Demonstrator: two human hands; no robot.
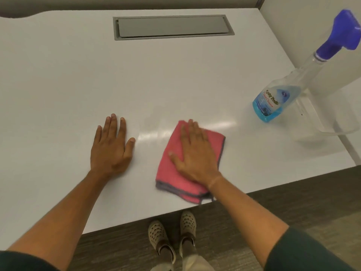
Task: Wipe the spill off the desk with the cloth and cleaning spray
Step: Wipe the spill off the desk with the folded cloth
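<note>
A folded pink cloth [172,173] with a grey hem lies on the white desk [78,79] near its front edge. My right hand [195,151] presses flat on top of the cloth, fingers spread and a little blurred. My left hand [112,143] rests palm down on the bare desk to the left of the cloth, holding nothing. A wet sheen [154,132] shows on the surface between the two hands and past the cloth. The clear spray bottle [273,100] with blue liquid and a blue trigger head stands at the right, apart from both hands.
A grey cable hatch [172,27] is set into the desk at the back centre. A white partition wall [312,26] rises along the right side behind the bottle. The desk's front edge runs just behind the cloth, with my shoes [172,231] on dark carpet below.
</note>
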